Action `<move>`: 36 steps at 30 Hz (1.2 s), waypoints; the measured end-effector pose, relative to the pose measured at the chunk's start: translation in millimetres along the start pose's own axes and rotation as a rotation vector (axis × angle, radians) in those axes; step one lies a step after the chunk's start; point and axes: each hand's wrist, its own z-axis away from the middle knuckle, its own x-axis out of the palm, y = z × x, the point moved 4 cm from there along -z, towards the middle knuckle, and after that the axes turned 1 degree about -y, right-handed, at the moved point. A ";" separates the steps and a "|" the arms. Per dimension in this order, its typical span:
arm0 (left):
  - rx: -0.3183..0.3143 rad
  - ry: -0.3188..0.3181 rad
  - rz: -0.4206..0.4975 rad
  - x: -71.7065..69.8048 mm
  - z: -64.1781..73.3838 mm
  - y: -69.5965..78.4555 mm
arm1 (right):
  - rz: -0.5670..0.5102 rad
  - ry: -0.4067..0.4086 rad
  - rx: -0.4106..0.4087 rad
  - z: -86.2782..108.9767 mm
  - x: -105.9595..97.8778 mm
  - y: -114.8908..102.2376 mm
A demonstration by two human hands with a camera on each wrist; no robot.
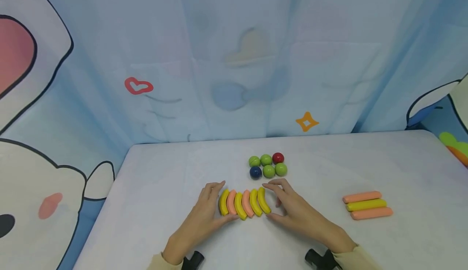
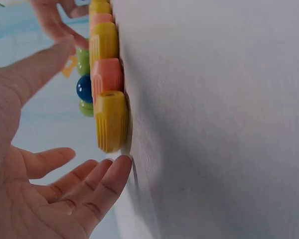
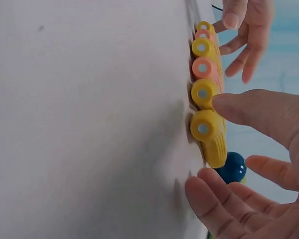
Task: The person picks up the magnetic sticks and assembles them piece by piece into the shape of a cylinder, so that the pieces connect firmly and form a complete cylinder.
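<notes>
A row of curved, banana-shaped toy pieces lies on the table, yellow ones (image 1: 263, 200) mixed with salmon-pink ones (image 1: 247, 203). My left hand (image 1: 206, 207) is at the row's left end, fingertips beside the outermost yellow piece and thumb along the near side. At the other end is my right hand (image 1: 292, 207), its thumb (image 3: 234, 107) right at the near ends of the last pieces and its fingers beyond them. Both hands have spread, gently bent fingers that do not wrap round any piece. Ridged sides show on the nearest yellow piece (image 2: 111, 122) in the left wrist view.
Behind the row sit glossy balls: several green (image 1: 268, 171), one red (image 1: 278, 158) and one dark blue (image 1: 255, 172). To the right lie two salmon-pink sticks (image 1: 372, 213) with a yellow stick (image 1: 366, 205) between them. A printed blue curtain (image 1: 164, 111) hangs behind the white table (image 1: 164, 164).
</notes>
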 end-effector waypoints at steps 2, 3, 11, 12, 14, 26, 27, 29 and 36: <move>-0.025 -0.019 0.078 1.1 -1.9 -1.1 | -0.045 -0.019 0.016 -2.7 2.6 1.4; -0.043 -0.031 0.119 1.5 -2.9 -1.8 | -0.061 -0.025 0.021 -3.8 3.5 2.0; -0.125 -0.062 0.238 1.0 -5.7 -2.8 | -0.144 -0.063 0.016 -13.1 6.9 1.7; -0.126 -0.058 0.225 1.1 -6.1 -2.6 | -0.147 -0.064 0.018 -14.2 7.6 1.8; -0.119 -0.043 0.182 1.3 -7.0 -1.5 | -0.156 -0.065 0.019 -15.9 8.8 1.7; -0.107 0.019 0.065 -3.9 -6.4 -3.4 | -0.290 -0.115 0.059 -23.5 18.6 -1.3; -0.108 0.021 0.066 -4.9 -6.1 -4.7 | -0.295 -0.116 0.052 -24.3 19.5 -2.3; -0.119 0.024 0.066 -6.8 -5.1 -7.6 | -0.294 -0.107 0.037 -26.2 21.7 -4.6; -0.214 0.054 0.076 -17.6 -0.6 -19.5 | -0.294 -0.066 0.011 -39.3 32.2 -14.6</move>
